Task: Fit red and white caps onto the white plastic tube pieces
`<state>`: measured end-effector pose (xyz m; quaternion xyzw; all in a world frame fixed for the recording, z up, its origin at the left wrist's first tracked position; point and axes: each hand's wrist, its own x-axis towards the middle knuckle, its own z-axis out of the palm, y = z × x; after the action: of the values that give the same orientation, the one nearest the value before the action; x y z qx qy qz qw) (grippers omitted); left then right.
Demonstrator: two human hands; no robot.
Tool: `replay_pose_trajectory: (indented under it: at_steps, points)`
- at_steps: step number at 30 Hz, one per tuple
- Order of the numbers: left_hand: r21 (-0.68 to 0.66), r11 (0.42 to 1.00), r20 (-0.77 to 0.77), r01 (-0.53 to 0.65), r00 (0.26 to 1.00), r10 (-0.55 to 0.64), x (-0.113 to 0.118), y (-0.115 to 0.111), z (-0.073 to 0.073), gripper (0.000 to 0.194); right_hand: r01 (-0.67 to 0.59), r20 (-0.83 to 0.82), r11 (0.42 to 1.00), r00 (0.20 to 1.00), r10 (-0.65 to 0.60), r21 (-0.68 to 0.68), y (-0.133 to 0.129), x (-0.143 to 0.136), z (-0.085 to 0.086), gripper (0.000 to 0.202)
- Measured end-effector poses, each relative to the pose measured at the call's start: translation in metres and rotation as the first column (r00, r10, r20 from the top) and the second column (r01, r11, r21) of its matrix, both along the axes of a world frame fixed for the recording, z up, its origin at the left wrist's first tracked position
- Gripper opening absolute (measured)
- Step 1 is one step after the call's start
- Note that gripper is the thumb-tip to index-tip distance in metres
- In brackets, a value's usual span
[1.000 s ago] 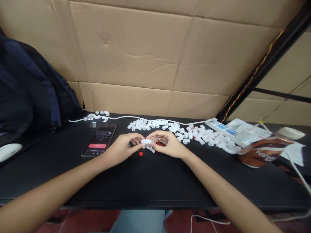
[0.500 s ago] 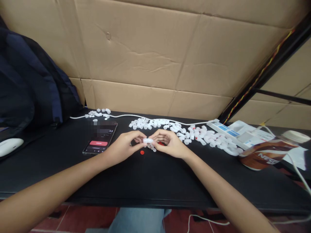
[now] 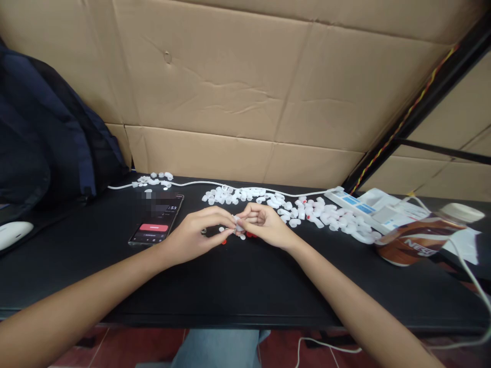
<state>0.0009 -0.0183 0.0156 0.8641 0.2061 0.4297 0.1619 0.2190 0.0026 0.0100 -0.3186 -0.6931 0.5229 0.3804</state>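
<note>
Between my two hands is a small white plastic piece [image 3: 238, 223]. My right hand [image 3: 266, 226] pinches it between thumb and fingers. From the other side, the thumb and index fingertips of my left hand [image 3: 197, 231] close on its left end. Just below my fingers, small red pieces [image 3: 224, 242] and a few whitish ones lie on the black table, partly hidden by the hands. Behind them stretches a loose pile of white plastic pieces [image 3: 326, 213], a few with red parts in them.
A phone [image 3: 156, 221] lies left of my left hand, a white mouse [image 3: 14, 234] farther left by a dark backpack [image 3: 46, 133]. At the right are a Nescafe bottle [image 3: 418, 240] and papers [image 3: 387, 207]. A white cable [image 3: 199, 182] runs along the back.
The white piece has turned from lying sideways between my fingers to a more end-on pose, mostly at my right fingertips. My left fingers have shifted slightly right. The view has moved slightly.
</note>
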Motion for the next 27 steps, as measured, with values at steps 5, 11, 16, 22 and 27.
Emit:
replay_pose_trajectory:
  at_steps: [5,11,16,22,27]
  points:
    - [0.0,0.982,-0.042,-0.186,0.982,0.186,-0.002,0.003,0.001,0.018,0.003,-0.019,1.0,1.0,-0.003,0.0,-0.001,0.0,-0.001,0.021]
    - [-0.11,0.952,-0.338,-0.284,0.912,0.233,-0.004,0.012,-0.005,0.032,-0.037,-0.012,0.998,0.999,0.037,0.048,-0.001,0.001,-0.003,0.02]
    - [-0.158,0.966,-0.22,-0.207,0.961,0.17,-0.003,0.011,-0.008,0.019,-0.023,0.021,0.999,1.0,0.023,0.037,0.0,0.001,-0.002,0.022]
    - [-0.168,0.945,-0.276,-0.282,0.933,0.229,-0.004,0.009,-0.005,0.024,-0.049,0.011,0.998,0.999,0.049,0.049,-0.001,0.0,-0.003,0.022]
    - [-0.19,0.955,-0.3,-0.226,0.94,0.163,-0.005,0.014,-0.007,0.022,-0.065,0.026,0.997,0.998,0.064,0.037,0.0,0.0,-0.004,0.023]
